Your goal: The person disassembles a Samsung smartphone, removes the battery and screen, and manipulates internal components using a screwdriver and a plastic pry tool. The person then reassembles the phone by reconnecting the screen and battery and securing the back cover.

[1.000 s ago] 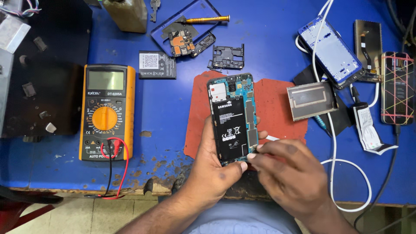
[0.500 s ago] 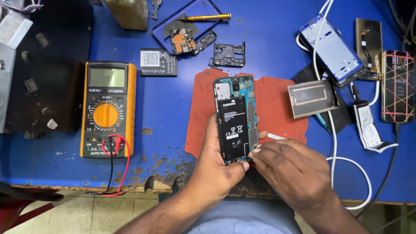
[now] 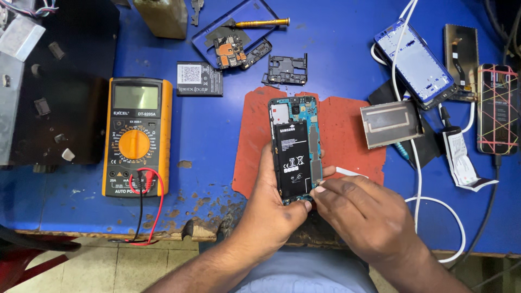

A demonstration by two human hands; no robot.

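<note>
An opened phone [image 3: 294, 146] with its back off shows a black battery and a blue circuit board. It is held upright over a red mat [image 3: 347, 135]. My left hand [image 3: 271, 209] grips the phone's lower left edge, thumb along its side. My right hand [image 3: 363, 211] pinches at the phone's lower right corner with fingertips together; a thin white strip [image 3: 350, 172] pokes out beside the fingers. Whether the right hand holds a small tool is hidden.
An orange multimeter [image 3: 135, 135] with red and black leads lies at left. A loose battery [image 3: 199, 78], a black frame piece [image 3: 287, 69], a screwdriver [image 3: 260, 23], a blue phone frame [image 3: 415, 62], a metal plate [image 3: 392, 123], white cables [image 3: 418, 163] and other phones [image 3: 496, 108] surround the mat.
The phone and both hands have stayed nearly in place; the right fingertips have shifted slightly toward the phone's lower corner.
</note>
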